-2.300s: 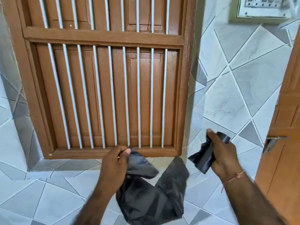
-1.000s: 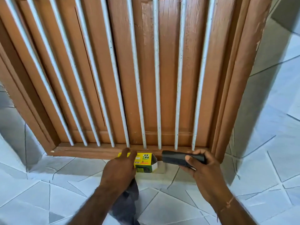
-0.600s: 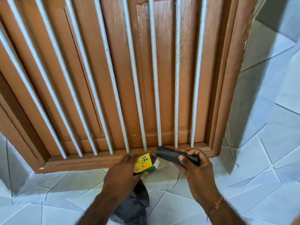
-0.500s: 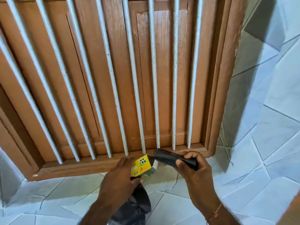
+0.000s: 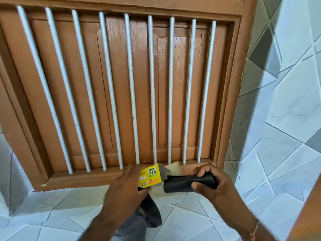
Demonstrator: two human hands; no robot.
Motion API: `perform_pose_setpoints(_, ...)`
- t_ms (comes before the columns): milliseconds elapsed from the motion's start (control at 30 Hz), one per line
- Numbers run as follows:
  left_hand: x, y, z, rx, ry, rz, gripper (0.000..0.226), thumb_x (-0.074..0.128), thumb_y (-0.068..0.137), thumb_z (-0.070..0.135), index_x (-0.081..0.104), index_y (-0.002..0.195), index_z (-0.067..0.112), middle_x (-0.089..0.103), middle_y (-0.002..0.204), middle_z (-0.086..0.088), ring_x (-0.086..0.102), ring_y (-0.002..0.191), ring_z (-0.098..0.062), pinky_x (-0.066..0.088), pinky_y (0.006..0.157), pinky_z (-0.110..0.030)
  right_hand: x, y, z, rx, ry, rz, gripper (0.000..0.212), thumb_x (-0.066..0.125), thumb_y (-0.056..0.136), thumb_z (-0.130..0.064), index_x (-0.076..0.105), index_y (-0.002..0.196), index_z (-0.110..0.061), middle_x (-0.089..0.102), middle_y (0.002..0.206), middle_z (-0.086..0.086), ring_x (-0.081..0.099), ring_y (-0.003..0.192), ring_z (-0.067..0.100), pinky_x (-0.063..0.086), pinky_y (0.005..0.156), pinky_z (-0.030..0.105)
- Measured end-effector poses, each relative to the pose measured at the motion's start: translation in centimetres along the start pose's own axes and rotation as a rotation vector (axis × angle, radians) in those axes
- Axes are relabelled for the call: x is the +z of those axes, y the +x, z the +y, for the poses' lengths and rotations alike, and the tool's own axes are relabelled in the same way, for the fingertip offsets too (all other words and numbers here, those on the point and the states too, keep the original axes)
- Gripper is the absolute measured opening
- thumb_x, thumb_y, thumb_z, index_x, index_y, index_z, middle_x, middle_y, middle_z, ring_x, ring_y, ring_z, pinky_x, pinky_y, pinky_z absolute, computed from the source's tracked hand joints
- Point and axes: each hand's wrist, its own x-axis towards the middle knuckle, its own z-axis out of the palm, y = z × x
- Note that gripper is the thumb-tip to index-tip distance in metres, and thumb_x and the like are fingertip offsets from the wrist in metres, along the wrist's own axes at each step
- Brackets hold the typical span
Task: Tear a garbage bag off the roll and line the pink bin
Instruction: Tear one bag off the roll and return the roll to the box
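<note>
Our right hand (image 5: pixel 213 184) grips the black garbage bag roll (image 5: pixel 184 183), its end at the open flap of the yellow box (image 5: pixel 150 176). Left hand (image 5: pixel 125 190) fingers close on the box, probably also pinning the torn-off bag (image 5: pixel 150 213) hanging below the window sill (image 5: pixel 78 180).

**Count of items in view**

Two hands: the left hand (image 5: pixel 121 190) and the right hand (image 5: pixel 214 184). One yellow box (image 5: pixel 150 176) gripped in the left hand, its flaps open. One black roll of bags (image 5: pixel 185 184) gripped in the right hand, its end just beside the box mouth. One loose dark bag (image 5: pixel 150 213) hanging below the left grip. Nine white bars (image 5: pixel 152 87) on one wooden window (image 5: pixel 175 94) above both grips.
</note>
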Motion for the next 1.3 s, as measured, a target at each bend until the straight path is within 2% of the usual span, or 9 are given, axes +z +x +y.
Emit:
perform_pose_setpoints(233, -0.3, -0.4, 3.0, 0.027, 0.025, -0.003, 0.058, 0.074, 0.072, 0.047, 0.042, 0.121, 0.044, 0.049, 0.118, 0.021, 0.058, 0.099, -0.008, 0.045, 0.074, -0.02, -2.9, 2.2, -1.9, -0.046, 0.075, -0.086, 0.023, 0.074, 0.077, 0.001, 0.06, 0.08, -0.018, 0.068, 0.086, 0.002, 0.064, 0.084, 0.021, 0.057, 0.082, 0.049)
perform_pose_setpoints(467, 0.8, -0.8, 5.2, 0.014, -0.097, 0.022, 0.058, 0.077, 0.07, 0.047, 0.045, 0.119, 0.045, 0.048, 0.111, 0.026, 0.05, 0.095, -0.001, 0.038, 0.071, -0.011, -2.9, 3.3, -1.0, -0.11, 0.01, -0.067, 0.027, 0.075, 0.077, -0.005, 0.061, 0.081, -0.027, 0.066, 0.087, -0.003, 0.063, 0.086, 0.017, 0.056, 0.072, 0.025)
perform_pose_setpoints(567, 1.2, -0.9, 6.3, 0.008, -0.172, 0.015, 0.057, 0.08, 0.066, 0.047, 0.045, 0.111, 0.048, 0.048, 0.104, 0.028, 0.05, 0.095, 0.006, 0.039, 0.072, -0.011, -0.8, 2.9, 0.0, -0.123, -0.074, -0.06, 0.022, 0.068, 0.083, -0.034, 0.056, 0.102, -0.034, 0.062, 0.104, -0.01, 0.06, 0.101, 0.009, 0.051, 0.084, 0.019)
perform_pose_setpoints(700, 1.6, -0.5, 6.5, -0.071, -0.34, 0.056, 0.053, 0.086, 0.06, 0.039, 0.052, 0.101, 0.043, 0.057, 0.099, 0.023, 0.055, 0.09, 0.006, 0.041, 0.066, -0.011, 1.3, 2.7, 1.0, -0.128, -0.038, -0.032, 0.067, 0.031, 0.079, -0.079, 0.033, 0.138, -0.046, 0.035, 0.148, -0.023, 0.03, 0.138, -0.005, 0.026, 0.112, 0.024)
perform_pose_setpoints(767, 1.6, -0.4, 6.1, -0.117, -0.385, 0.052, 0.056, 0.087, 0.061, 0.037, 0.051, 0.103, 0.042, 0.059, 0.1, 0.02, 0.057, 0.091, 0.002, 0.042, 0.066, -0.011, 1.0, 2.8, 0.9, -0.06, 0.102, 0.004, 0.062, 0.042, 0.079, -0.072, 0.038, 0.136, -0.046, 0.042, 0.145, -0.017, 0.039, 0.135, 0.003, 0.036, 0.111, 0.03)
perform_pose_setpoints(867, 1.8, -0.2, 5.6, -0.129, -0.359, 0.043, 0.059, 0.087, 0.062, 0.041, 0.048, 0.106, 0.044, 0.056, 0.103, 0.022, 0.054, 0.093, 0.002, 0.042, 0.069, -0.011, 0.7, 3.0, 0.8, 0.103, 0.269, 0.059, 0.046, 0.07, 0.083, -0.036, 0.052, 0.125, -0.033, 0.063, 0.12, -0.003, 0.065, 0.104, 0.02, 0.061, 0.076, 0.037)
perform_pose_setpoints(967, 2.2, -0.2, 5.5, -0.108, -0.281, 0.014, 0.062, 0.083, 0.063, 0.048, 0.046, 0.112, 0.044, 0.052, 0.107, 0.024, 0.052, 0.096, -0.001, 0.041, 0.073, -0.009, 1.2, 3.1, 0.6, 0.096, 0.251, 0.171, 0.038, 0.076, 0.078, -0.013, 0.06, 0.112, -0.021, 0.074, 0.091, 0.001, 0.071, 0.082, 0.02, 0.06, 0.056, 0.031)
perform_pose_setpoints(1133, 2.3, 0.2, 5.2, -0.083, -0.271, 0.039, 0.064, 0.081, 0.064, 0.052, 0.048, 0.118, 0.043, 0.053, 0.109, 0.024, 0.052, 0.099, -0.001, 0.044, 0.078, -0.013, 2.5, 2.7, 0.8, -0.078, -0.044, 0.206, 0.033, 0.067, 0.068, -0.056, 0.06, 0.098, -0.044, 0.069, 0.099, -0.016, 0.066, 0.094, 0.009, 0.058, 0.076, 0.023)
perform_pose_setpoints(1300, 1.8, 0.3, 5.4, -0.051, -0.176, 0.009, 0.068, 0.08, 0.065, 0.053, 0.043, 0.122, 0.046, 0.047, 0.114, 0.026, 0.048, 0.099, 0.001, 0.035, 0.072, -0.003, 2.8, 3.0, 1.3, -0.131, -0.156, 0.239, 0.034, 0.078, 0.076, -0.013, 0.057, 0.085, -0.038, 0.068, 0.085, -0.013, 0.064, 0.083, 0.005, 0.055, 0.069, 0.014)
